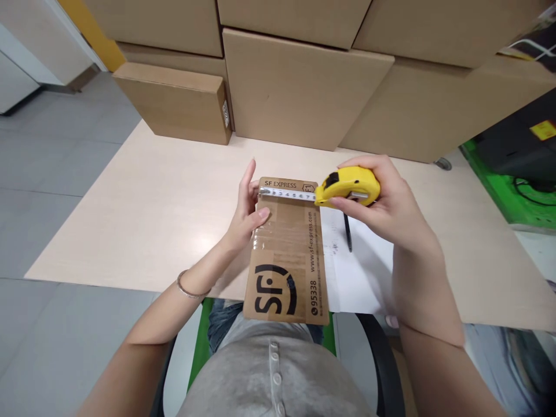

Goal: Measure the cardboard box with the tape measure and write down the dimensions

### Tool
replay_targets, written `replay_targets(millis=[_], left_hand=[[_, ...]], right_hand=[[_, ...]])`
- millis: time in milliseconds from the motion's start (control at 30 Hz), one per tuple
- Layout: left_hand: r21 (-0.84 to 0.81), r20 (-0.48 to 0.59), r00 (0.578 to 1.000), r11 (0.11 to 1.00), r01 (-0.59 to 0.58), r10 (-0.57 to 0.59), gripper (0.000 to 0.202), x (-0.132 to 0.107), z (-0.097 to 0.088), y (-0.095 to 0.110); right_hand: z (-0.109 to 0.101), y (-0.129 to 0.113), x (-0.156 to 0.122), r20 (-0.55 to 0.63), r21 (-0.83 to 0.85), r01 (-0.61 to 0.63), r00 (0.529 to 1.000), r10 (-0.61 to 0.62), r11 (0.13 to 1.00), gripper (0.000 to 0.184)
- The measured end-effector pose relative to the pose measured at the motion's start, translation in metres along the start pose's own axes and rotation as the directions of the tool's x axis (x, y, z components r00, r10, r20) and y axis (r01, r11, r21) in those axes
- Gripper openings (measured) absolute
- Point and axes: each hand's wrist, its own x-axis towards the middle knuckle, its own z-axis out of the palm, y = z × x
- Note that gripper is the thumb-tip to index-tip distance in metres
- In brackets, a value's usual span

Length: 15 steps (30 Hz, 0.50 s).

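Overhanging the tabletop's [130,220] near edge, the parcel [286,255] seems light and stiff, best gripped by its long sides; loose-fingered left hand [247,217] steadies it, right hand [386,202] clasps a tape measure [350,185].

You had a flat brown cardboard parcel [286,255], printed SF EXPRESS in black and sealed with clear tape, lying lengthwise at the near edge of the pale wooden table [152,208], its near end overhanging. The yellow plastic tape measure [348,185] sat at the parcel's far right corner, its white blade [286,194] drawn leftward along the far edge.
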Motion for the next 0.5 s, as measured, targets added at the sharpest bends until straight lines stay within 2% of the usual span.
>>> replay_targets(millis=[67, 133, 200, 300, 400, 500], left_hand=[[-0.063, -0.015, 0.999, 0.998, 0.031, -0.032, 0.093, 0.001, 0.001, -0.003], [-0.102, -0.03, 0.997, 0.993, 0.064, -0.067, 0.091, 0.001, 0.0, -0.001], [-0.143, -0.048, 0.993, 0.984, 0.104, -0.112, 0.085, -0.003, -0.006, 0.006], [-0.187, -0.107, 0.976, 0.968, 0.166, -0.188, 0.076, -0.016, -0.028, 0.022], [-0.151, -0.256, 0.931, 0.962, 0.228, -0.261, 0.064, -0.035, -0.053, 0.035], [-0.124, -0.367, 0.862, 0.936, 0.328, -0.35, 0.069, -0.051, -0.06, 0.04]], right_hand=[[0.011, -0.011, 0.011, -0.005, -0.007, 0.06, 0.998, -0.06, 0.998, 0.044], [0.022, -0.021, 0.021, 0.014, -0.03, 0.076, 0.997, -0.076, 0.997, 0.047], [0.03, -0.027, 0.026, 0.016, -0.012, 0.049, 0.999, -0.049, 0.999, 0.051], [0.038, -0.029, 0.024, -0.013, 0.152, -0.04, 0.999, 0.043, 0.988, 0.055], [0.05, -0.023, 0.012, 0.055, 0.393, -0.195, 0.981, 0.188, 0.899, 0.056], [0.068, -0.016, 0.001, 0.214, 0.548, -0.31, 0.95, 0.228, 0.777, 0.061]])
